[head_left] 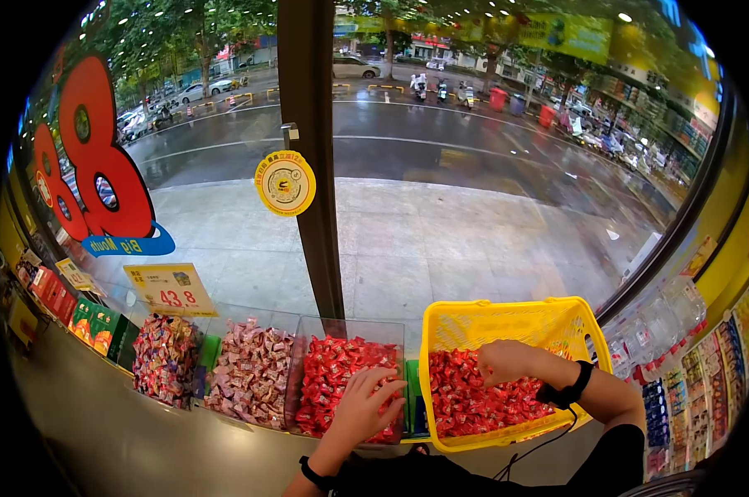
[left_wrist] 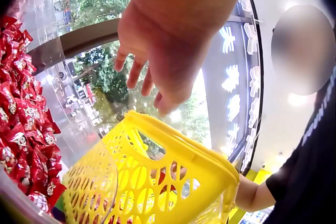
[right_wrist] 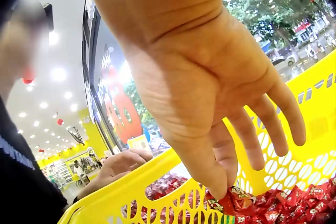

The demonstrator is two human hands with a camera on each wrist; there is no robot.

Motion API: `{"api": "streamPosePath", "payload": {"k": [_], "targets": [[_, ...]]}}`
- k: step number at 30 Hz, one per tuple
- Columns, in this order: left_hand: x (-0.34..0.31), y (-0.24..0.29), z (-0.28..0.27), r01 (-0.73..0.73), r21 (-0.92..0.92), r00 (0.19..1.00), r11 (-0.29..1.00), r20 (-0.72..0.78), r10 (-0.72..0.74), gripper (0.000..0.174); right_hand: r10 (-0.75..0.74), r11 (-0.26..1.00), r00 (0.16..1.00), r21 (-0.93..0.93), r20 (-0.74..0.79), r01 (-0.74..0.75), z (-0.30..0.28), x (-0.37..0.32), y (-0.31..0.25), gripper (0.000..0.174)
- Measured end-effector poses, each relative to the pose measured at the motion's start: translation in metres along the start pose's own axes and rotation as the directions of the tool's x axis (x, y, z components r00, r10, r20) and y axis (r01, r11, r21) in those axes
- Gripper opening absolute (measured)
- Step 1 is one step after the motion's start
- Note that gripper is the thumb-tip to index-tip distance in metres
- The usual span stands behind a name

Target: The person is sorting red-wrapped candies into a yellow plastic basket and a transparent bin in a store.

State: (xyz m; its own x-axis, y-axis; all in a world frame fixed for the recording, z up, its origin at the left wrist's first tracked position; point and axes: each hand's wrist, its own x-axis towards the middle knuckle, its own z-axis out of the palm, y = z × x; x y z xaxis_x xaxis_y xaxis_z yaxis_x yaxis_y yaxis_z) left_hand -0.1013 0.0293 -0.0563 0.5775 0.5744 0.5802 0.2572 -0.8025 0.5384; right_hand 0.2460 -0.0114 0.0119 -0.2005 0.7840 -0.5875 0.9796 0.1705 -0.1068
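In the head view my left hand [head_left: 364, 406] is over the clear bin of red-wrapped candies [head_left: 329, 369], its fingers spread and nothing gripped. The left wrist view shows the same hand [left_wrist: 163, 61] with loose fingers, between the red candies [left_wrist: 21, 124] and the yellow basket [left_wrist: 173, 155]. My right hand [head_left: 511, 363] is inside the yellow basket [head_left: 507, 311], low over more red candies [head_left: 466, 406]. From the right wrist view, the thumb and index fingertips of this hand [right_wrist: 210, 92] meet at a red wrapped candy [right_wrist: 226, 204]; the other fingers hang loosely bent.
Left of the red candies stand a bin of pink-wrapped candies [head_left: 250, 364], a bin of mixed dark-wrapped ones [head_left: 166, 356] and a price sign [head_left: 171, 290]. Behind the row is a window with a dark frame post [head_left: 308, 166]. Packaged goods [head_left: 698, 389] hang at the right.
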Motion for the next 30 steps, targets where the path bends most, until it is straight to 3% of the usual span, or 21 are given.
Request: {"api": "streamPosePath", "payload": {"k": [3, 9, 12, 15, 18, 30], "targets": [[0.005, 0.001, 0.006, -0.051, -0.034, 0.999, 0.998, 0.016, 0.051, 0.029, -0.277, 0.957, 0.954, 0.059, -0.114, 0.285, 0.017, 0.009, 0.008, 0.021], [0.005, 0.000, 0.018, -0.100, -0.054, 0.994, 0.993, 0.026, 0.102, 0.027, -0.284, 0.935, 0.925, 0.143, -0.253, 0.326, 0.005, -0.012, -0.014, 0.024], [0.011, 0.007, 0.020, -0.092, -0.102, 0.995, 0.990, 0.025, 0.095, 0.030, -0.272, 0.932, 0.936, 0.180, -0.222, 0.313, -0.013, -0.026, -0.035, 0.023], [0.020, 0.019, 0.024, -0.076, -0.069, 0.994, 0.995, 0.072, 0.081, 0.034, -0.357, 0.868, 0.870, 0.222, -0.341, 0.443, -0.015, -0.030, -0.050, 0.021], [0.023, 0.027, 0.029, -0.113, -0.065, 0.984, 0.991, 0.129, 0.121, 0.040, -0.276, 0.881, 0.895, 0.281, -0.350, 0.382, -0.011, -0.026, -0.057, 0.021], [0.030, 0.029, 0.044, -0.069, -0.030, 0.994, 0.997, 0.084, 0.071, 0.048, -0.370, 0.819, 0.865, 0.321, -0.338, 0.476, -0.015, -0.034, -0.054, 0.021]]}}
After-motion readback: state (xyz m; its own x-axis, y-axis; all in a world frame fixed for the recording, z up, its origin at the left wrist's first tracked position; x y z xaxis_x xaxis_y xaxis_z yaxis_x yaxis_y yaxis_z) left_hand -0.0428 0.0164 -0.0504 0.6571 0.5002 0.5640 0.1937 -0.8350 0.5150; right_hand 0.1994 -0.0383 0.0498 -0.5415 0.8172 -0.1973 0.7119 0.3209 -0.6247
